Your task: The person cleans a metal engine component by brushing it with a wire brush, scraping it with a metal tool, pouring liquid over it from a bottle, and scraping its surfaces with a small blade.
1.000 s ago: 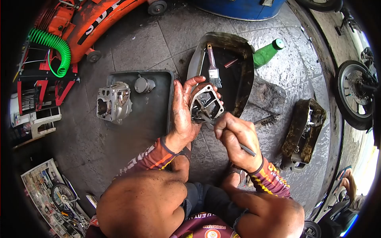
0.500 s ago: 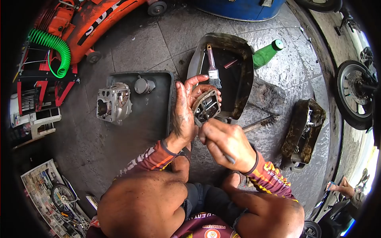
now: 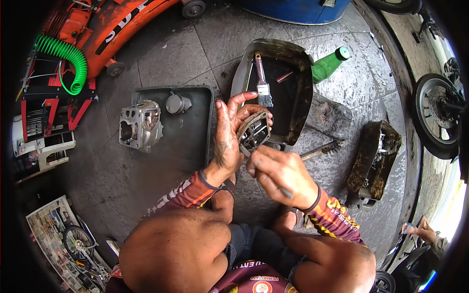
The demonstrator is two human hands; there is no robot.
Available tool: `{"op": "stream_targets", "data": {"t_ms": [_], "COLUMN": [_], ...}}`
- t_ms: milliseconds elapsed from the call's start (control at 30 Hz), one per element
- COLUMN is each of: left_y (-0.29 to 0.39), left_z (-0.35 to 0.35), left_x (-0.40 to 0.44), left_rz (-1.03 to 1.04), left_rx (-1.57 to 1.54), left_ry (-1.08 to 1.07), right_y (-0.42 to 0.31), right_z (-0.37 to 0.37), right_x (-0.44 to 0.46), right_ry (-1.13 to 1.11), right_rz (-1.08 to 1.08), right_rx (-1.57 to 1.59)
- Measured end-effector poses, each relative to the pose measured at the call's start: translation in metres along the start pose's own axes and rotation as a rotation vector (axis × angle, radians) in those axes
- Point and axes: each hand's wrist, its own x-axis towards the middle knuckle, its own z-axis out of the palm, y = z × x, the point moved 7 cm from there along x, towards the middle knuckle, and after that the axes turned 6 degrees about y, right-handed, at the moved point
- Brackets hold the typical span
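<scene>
Right hand (image 3: 282, 175): recorded at the centre of the frame, just below the metal part. Fingers were closed round a slim grey tool (image 3: 286, 193), its rear end showing at the palm. The working end was pointed at the part's lower edge; exact contact could not be told.

Left hand (image 3: 226, 142): blackened, palm turned up. The part was gripped by the curled fingers, with the thumb standing off to the left.

Metal part (image 3: 255, 131): small casting with open compartments, held tilted at the centre of the frame. A slip was judged possible, since it was secured by soiled fingers without the thumb. Should the tool skid off the rim, the left palm could be struck or a mating face scored.

Stick with a blackened end (image 3: 320, 150): on the floor, right of centre.

Dark pan (image 3: 299, 117): upper centre, partly behind the left fingers; a brush (image 3: 261, 80) was contained. If dropped, the part could be knocked against the pan's wall.

Grey tray (image 3: 190, 132): left of centre; a piston-like piece (image 3: 178, 103) was held within, an engine casting (image 3: 140, 126) set at its left side.

Green bottle (image 3: 330, 66): upper right of centre, beside the pan.

Blue drum (image 3: 293, 12): top edge.
</scene>
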Motion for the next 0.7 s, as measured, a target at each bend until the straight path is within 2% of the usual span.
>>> {"op": "stream_targets", "data": {"t_ms": [100, 133, 233, 333, 367, 433, 500, 567, 633, 700], "left_y": [-0.003, -0.001, -0.001, -0.007, -0.006, -0.008, -0.007, -0.012, -0.009, -0.01], "left_z": [-0.001, 0.002, 0.005, 0.005, 0.005, 0.008, 0.009, 0.003, 0.005, 0.005], "left_x": [0.003, 0.002, -0.001, 0.001, 0.001, -0.002, -0.002, 0.001, 0.0, -0.004], "left_rz": [-0.025, -0.059, -0.103, -0.141, -0.138, -0.221, -0.211, -0.219, -0.232, -0.232], "left_rx": [0.018, -0.006, -0.03, -0.015, -0.017, -0.073, 0.002, 0.043, -0.016, 0.076], "left_ry": [-0.022, -0.028, -0.042, -0.05, -0.049, -0.091, -0.093, -0.044, -0.076, -0.082], "right_y": [0.013, 0.008, 0.004, 0.011, 0.008, 0.002, 0.014, 0.007, -0.002, 0.011], "right_z": [-0.014, -0.01, -0.004, -0.017, -0.018, -0.005, -0.022, -0.017, -0.003, -0.013], "right_x": [0.003, 0.002, 0.002, 0.003, 0.003, 0.0, 0.003, 0.003, 0.001, 0.0], "right_ry": [0.157, 0.079, -0.045, 0.146, 0.143, -0.061, 0.093, 0.097, -0.065, 0.046], "right_rz": [0.013, 0.006, -0.037, -0.012, -0.014, -0.014, -0.042, -0.011, -0.055, -0.028], "right_rx": [0.002, -0.047, 0.081, -0.048, -0.049, -0.032, -0.026, -0.175, -0.11, -0.019]}}
